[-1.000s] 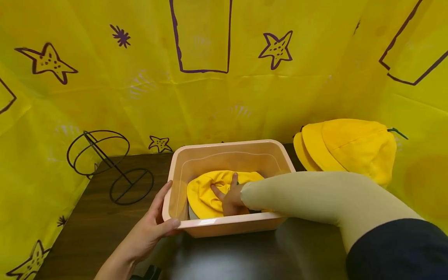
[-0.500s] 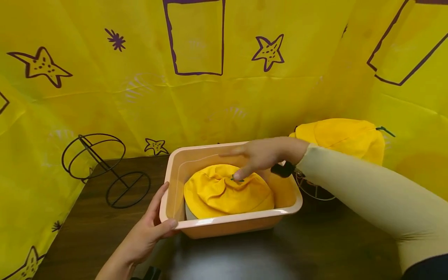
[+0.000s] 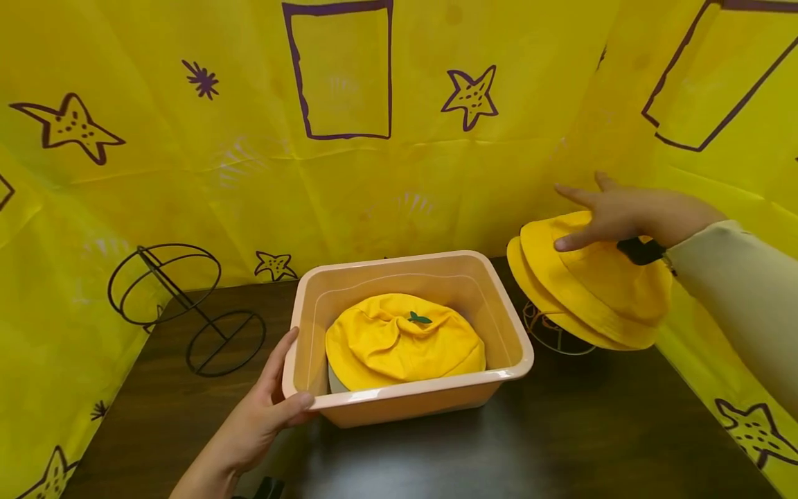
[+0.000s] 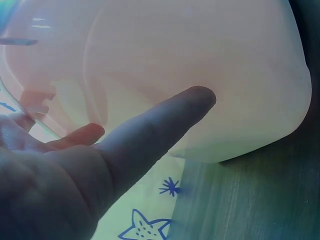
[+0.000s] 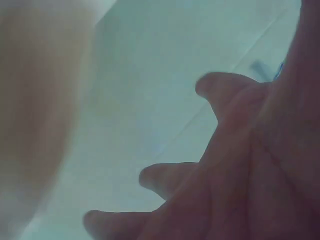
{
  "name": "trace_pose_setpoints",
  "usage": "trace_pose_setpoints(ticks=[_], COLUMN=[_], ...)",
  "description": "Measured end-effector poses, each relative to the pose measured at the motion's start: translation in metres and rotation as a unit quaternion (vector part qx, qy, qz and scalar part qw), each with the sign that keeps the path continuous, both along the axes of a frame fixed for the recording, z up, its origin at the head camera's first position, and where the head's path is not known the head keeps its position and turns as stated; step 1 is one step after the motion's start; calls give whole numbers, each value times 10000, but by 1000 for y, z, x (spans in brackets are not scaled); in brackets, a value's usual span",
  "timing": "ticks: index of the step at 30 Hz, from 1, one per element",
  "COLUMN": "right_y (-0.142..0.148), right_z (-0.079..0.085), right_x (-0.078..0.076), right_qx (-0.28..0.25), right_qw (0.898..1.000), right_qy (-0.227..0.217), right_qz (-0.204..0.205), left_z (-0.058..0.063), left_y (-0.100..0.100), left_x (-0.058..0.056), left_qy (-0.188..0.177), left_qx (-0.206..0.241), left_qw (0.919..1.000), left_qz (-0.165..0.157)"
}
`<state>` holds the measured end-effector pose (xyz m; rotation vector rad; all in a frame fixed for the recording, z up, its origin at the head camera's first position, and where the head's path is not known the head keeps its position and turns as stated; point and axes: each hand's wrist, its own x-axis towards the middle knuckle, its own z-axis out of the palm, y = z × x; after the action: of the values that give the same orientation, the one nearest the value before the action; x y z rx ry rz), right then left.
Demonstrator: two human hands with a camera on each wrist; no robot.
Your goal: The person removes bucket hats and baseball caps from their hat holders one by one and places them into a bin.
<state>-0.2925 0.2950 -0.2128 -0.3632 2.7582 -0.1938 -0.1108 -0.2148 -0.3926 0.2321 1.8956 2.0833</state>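
A peach plastic bin (image 3: 411,409) sits in the middle of the table in the head view. My left hand (image 3: 264,409) holds its near left corner, thumb on the front and fingers along the left side; the left wrist view shows the hand against the outer wall. Inside the bin lies a creased yellow hat (image 3: 399,346) with a green leaf on its crown. My right hand (image 3: 636,211) is over stacked yellow hats (image 3: 598,291) at the right, fingers spread and straight. It overlaps the top hat's crown in the head view, and the right wrist view shows its fingers apart.
A wire stand (image 3: 563,339) shows under the stacked hats. A bare black wire stand (image 3: 187,305) is on the left of the table. A dark wooden table (image 3: 499,457) carries everything, with a yellow cloth (image 3: 349,208) bearing drawn stars hung close behind.
My right hand has left the hat in the bin and swung right, up over the stacked hats. My left hand keeps its hold on the bin corner.
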Motion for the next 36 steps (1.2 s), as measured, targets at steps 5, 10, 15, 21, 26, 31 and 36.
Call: trace_pose_setpoints(ticks=[5, 10, 15, 21, 26, 31, 36], right_y=[48, 74, 89, 97, 101, 105, 114], right_z=[-2, -5, -11, -20, -22, -15, 1], right_x=[-2, -1, 0, -3, -4, -3, -2], right_qx=[-184, -266, -333, -835, -1195, -1067, -1160], right_qw=[9996, 9996, 9993, 9943, 9915, 9936, 9895], right_qy=[-189, -124, -182, -590, -346, 168, 527], right_qz=[-142, -29, 47, -310, -392, -341, -685], left_z=[1, 1, 0, 1, 2, 2, 3], left_y=[0, 0, 1, 3, 5, 5, 7], left_x=[0, 0, 0, -1, -2, -3, -3], left_qy=[43, 73, 75, 76, 84, 101, 74], left_qx=[43, 57, 80, 124, 88, 95, 64], left_qw=[10000, 10000, 9999, 9999, 9999, 9999, 9999], left_qz=[26, -6, -19, 15, 27, 22, 38])
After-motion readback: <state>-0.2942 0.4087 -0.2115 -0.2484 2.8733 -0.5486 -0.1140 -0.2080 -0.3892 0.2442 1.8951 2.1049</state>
